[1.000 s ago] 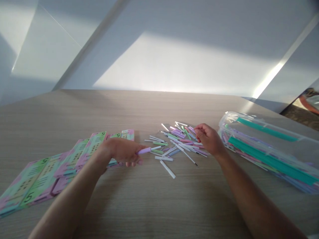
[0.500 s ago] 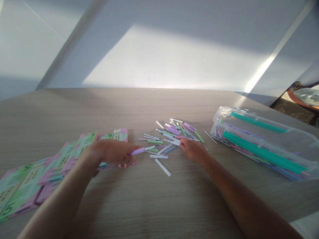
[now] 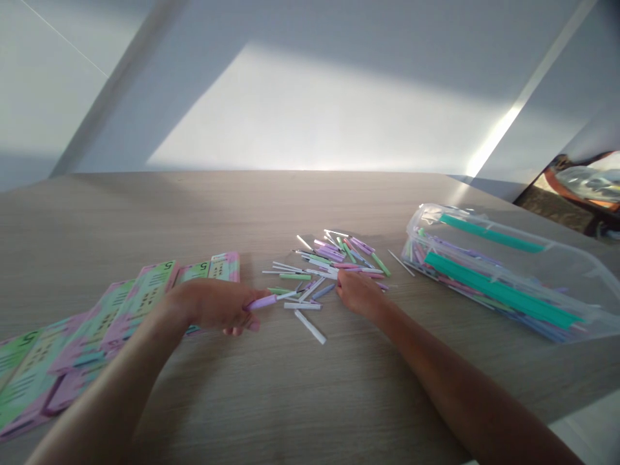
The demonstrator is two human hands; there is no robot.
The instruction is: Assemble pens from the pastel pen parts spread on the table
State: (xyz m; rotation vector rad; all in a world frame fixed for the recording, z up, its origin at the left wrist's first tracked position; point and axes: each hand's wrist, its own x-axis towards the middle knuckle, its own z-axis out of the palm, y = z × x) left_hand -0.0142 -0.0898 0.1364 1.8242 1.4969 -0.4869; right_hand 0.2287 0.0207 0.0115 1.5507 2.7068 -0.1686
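My left hand (image 3: 220, 307) is closed around a pen (image 3: 261, 302) with a lavender barrel and a thin white end that points right. My right hand (image 3: 357, 292) rests at the right side of a loose pile of pen pieces (image 3: 334, 254). Its fingers are pinched together among white pieces, and what lies between them is hidden. White, green, lavender and pink pieces make up the pile. A white piece (image 3: 310, 327) lies on its near side. Beneath and behind my left hand are pink and green boxes (image 3: 138, 298) marked with a 5.
On the right, a clear plastic bin (image 3: 498, 274) with teal strips lies on the wooden table (image 3: 271, 394), many pastel pens inside it. A thin white stick (image 3: 402, 263) is beside the bin. A white wall (image 3: 310, 110) stands behind the table.
The whole view has shifted slightly, so things appear further left. My right hand has moved a little toward the near side of the pile. The left hand keeps its hold on the lavender pen.
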